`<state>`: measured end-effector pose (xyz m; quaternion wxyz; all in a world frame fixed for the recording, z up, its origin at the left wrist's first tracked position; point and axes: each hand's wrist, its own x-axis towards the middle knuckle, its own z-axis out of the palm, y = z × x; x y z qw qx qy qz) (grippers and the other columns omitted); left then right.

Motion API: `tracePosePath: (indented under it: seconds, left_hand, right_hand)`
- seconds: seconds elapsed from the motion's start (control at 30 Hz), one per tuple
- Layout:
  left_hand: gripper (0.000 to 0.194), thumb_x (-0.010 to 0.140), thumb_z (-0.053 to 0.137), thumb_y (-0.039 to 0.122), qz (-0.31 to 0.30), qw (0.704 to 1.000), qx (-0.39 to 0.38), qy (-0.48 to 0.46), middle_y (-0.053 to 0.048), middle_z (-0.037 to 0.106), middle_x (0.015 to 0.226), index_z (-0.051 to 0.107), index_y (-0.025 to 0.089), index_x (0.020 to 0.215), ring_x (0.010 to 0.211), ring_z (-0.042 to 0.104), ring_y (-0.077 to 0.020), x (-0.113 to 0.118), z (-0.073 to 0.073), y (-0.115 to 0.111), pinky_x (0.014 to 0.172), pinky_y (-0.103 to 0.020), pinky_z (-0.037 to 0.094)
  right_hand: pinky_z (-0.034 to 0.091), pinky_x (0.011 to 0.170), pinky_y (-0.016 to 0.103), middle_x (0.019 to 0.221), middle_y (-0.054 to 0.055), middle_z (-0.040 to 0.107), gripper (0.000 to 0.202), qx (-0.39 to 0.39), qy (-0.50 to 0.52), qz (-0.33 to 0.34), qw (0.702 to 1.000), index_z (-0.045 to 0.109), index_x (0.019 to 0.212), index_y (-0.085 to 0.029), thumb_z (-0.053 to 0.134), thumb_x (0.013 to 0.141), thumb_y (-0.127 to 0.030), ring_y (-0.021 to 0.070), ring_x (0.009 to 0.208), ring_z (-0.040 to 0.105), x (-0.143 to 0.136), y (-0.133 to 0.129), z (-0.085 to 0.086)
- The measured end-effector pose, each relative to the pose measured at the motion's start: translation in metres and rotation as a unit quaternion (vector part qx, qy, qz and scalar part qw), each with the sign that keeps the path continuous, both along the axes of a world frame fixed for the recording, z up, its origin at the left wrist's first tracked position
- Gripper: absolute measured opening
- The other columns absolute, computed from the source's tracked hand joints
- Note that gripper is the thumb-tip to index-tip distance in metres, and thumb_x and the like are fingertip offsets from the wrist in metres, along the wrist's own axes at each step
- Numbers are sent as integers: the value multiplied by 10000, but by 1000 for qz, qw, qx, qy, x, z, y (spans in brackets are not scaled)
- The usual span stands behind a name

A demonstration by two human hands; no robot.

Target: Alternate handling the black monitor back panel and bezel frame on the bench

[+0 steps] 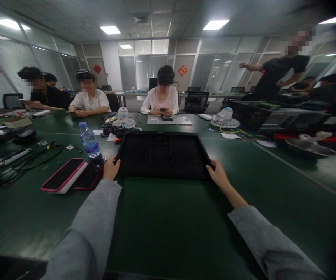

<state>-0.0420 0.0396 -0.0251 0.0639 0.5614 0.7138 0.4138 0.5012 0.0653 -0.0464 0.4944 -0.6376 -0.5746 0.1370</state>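
Note:
A black, rectangular, tray-like panel (135,159) with a raised rim lies in front of me on the green table. A thin U-shaped outline shows in its upper middle. My left hand (111,170) is closed on the panel's left edge, thumb on the rim. At the opposite edge, my right hand (217,177) grips the lower right side with its thumb over the rim. The fingers under both edges are mostly hidden. Close to my left hand lie a dark phone (90,174) with a red edge and a pink-and-white case (64,175).
Behind the phone stands a water bottle (89,140). Black cables (36,163) lie to the left. Small white fans (123,118) (225,118) stand beyond the panel. A metal bowl (310,147) is at right. Several people sit around the table; one person (284,74) stands at back right.

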Motion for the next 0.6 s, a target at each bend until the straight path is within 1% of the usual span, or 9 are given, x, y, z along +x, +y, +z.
tracePosePath:
  seconds: [0.2, 0.4, 0.5, 0.6]
  left_hand:
    - [447, 909, 570, 281, -7, 1000, -5, 1, -131, 685, 1284, 627, 137, 1328, 1083, 668, -238, 0, 0, 0, 1023, -387, 490]
    - [428, 911, 569, 282, -3, 1000, -4, 1, -117, 696, 1263, 637, 160, 1316, 1087, 669, -230, 2, 3, -1, 1026, -383, 489]
    - [425, 907, 574, 273, -6, 1000, -8, -4, -116, 703, 1247, 644, 158, 1311, 1075, 673, -239, 4, 6, -3, 1018, -388, 495]
    - [406, 896, 592, 264, -7, 1000, -5, -16, -97, 714, 1222, 661, 184, 1289, 1076, 674, -244, 7, 9, -6, 1010, -386, 504]
  right_hand:
    - [495, 1020, 544, 1165, 153, 699, 445, -8, -8, 4, 1000, 588, 1196, -193, 576, 794, -383, 330, 1151, 646, 1, 2, -2]
    - [521, 989, 511, 1112, 127, 716, 423, 6, 3, 6, 1000, 607, 1161, -216, 603, 782, -401, 311, 1103, 665, 1, 2, -3]
    - [508, 1002, 525, 1105, 126, 721, 427, 5, -3, -2, 1000, 615, 1157, -214, 607, 785, -422, 314, 1097, 667, 1, 2, -2]
    - [499, 1006, 537, 1104, 133, 725, 426, 9, -5, -13, 1000, 629, 1149, -209, 598, 792, -439, 322, 1098, 667, 2, 3, -2]
